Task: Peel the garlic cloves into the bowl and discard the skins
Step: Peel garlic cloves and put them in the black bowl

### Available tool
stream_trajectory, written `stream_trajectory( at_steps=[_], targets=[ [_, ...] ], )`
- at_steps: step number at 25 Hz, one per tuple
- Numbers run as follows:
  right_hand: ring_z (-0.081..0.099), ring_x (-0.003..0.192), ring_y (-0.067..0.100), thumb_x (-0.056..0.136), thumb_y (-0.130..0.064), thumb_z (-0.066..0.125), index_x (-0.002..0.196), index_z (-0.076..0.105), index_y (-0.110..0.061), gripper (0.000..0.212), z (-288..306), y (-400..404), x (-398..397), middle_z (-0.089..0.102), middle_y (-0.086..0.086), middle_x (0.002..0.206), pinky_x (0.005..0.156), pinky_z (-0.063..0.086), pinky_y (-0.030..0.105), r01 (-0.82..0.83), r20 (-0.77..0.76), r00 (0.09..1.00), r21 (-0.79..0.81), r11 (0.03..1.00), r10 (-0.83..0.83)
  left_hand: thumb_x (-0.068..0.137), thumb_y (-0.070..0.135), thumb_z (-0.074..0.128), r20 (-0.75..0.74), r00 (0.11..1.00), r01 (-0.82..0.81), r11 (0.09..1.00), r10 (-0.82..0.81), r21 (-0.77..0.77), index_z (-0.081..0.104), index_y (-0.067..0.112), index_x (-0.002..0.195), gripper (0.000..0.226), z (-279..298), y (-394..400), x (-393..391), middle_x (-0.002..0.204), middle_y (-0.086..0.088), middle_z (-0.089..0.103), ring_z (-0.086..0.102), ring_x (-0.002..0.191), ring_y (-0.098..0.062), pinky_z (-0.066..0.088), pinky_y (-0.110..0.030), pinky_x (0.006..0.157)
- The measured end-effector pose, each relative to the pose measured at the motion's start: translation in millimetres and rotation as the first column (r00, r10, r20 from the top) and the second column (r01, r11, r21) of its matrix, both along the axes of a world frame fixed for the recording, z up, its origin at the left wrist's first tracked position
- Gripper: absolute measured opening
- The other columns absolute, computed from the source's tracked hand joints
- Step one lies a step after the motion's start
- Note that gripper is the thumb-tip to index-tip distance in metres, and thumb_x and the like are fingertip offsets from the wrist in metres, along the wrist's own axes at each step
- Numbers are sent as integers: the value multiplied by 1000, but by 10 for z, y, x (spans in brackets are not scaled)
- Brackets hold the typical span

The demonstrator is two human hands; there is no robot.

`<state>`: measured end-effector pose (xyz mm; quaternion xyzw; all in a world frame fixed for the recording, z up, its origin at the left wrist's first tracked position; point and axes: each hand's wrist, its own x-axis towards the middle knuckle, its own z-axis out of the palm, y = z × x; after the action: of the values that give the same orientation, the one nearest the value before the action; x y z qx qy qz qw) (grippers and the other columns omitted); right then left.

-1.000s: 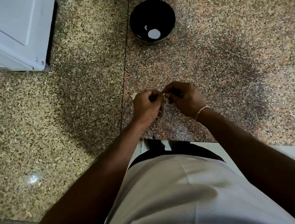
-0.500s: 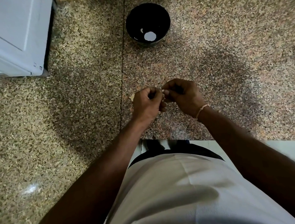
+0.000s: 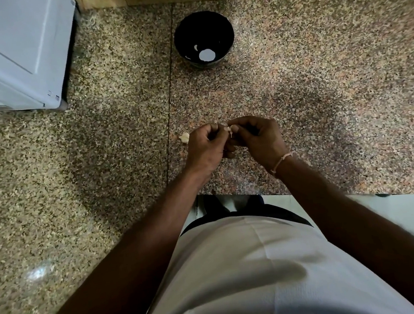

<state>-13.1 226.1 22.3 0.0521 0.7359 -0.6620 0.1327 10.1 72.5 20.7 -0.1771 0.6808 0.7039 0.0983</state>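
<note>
Now both hands' grip pinches garlic clove [image 3: 228, 129] btwn left hand [image 3: 206, 149] & right hand [image 3: 257, 139].

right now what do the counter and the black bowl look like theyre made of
The counter looks like polished granite or similar stone: brown, tan and black speckle, a straight seam between slabs, and a glossy light reflection. The black bowl looks glazed ceramic or glossy plastic, with bright highlights on its dark inside; which one cannot be told.
</note>
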Motion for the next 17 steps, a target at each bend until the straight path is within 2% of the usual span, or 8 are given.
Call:
stream_trajectory(
  at_steps=[4, 7, 9, 13, 17],
  targets=[
    [77, 89, 31, 99, -5, 66, 110, 75, -3, 15, -86, 28, 21, 78, 13, 96, 83, 64, 38, 121, 116, 988, -158, 980, -104, 103, 17, 65, 26, 999, -25, 1000, 25, 2, 70, 10, 92, 14, 18, 18, 39, 70, -1, 72, 69, 60, -16, 59, -30, 53],
    [76, 86, 26, 100, -4, 64, 108, 76, -6, 15, -119, 59, 15, 78, 12, 94, 80, 63, 34, 163, 164, 978, -221, 961, -129, 104, 15, 64, 38, 998, -39, 999, 40, -17, 69, 8, 94, 13, 35, 31, 59, 70, 1, 71, 69, 60, -18, 60, -32, 54],
    [76, 83, 22, 101, -2, 61, 106, 75, -6, 15, -121, 76, -5, 78, 11, 93, 75, 61, 29, 225, 219, 961, -263, 938, -169, 104, 14, 64, 40, 998, -54, 998, 55, -37, 69, 6, 95, 13, 48, 38, 57, 73, -5, 71, 69, 61, -20, 62, -34, 55],
    [76, 84, 24, 100, 0, 61, 105, 74, -5, 14, -138, 125, -40, 77, 18, 100, 74, 61, 28, 259, 268, 944, -247, 934, -191, 102, 11, 65, 62, 994, -85, 992, 91, -92, 68, 1, 99, 11, 23, 31, 29, 81, -12, 70, 68, 61, -19, 63, -36, 58],
    [76, 83, 27, 100, -1, 62, 105, 73, -6, 13, -155, 144, -56, 79, 16, 97, 73, 62, 31, 229, 244, 954, -220, 948, -174, 98, 10, 72, 91, 989, -98, 979, 116, -179, 71, 6, 90, 9, -65, 30, -17, 74, -6, 72, 67, 54, -15, 62, -37, 58]
  ],
)
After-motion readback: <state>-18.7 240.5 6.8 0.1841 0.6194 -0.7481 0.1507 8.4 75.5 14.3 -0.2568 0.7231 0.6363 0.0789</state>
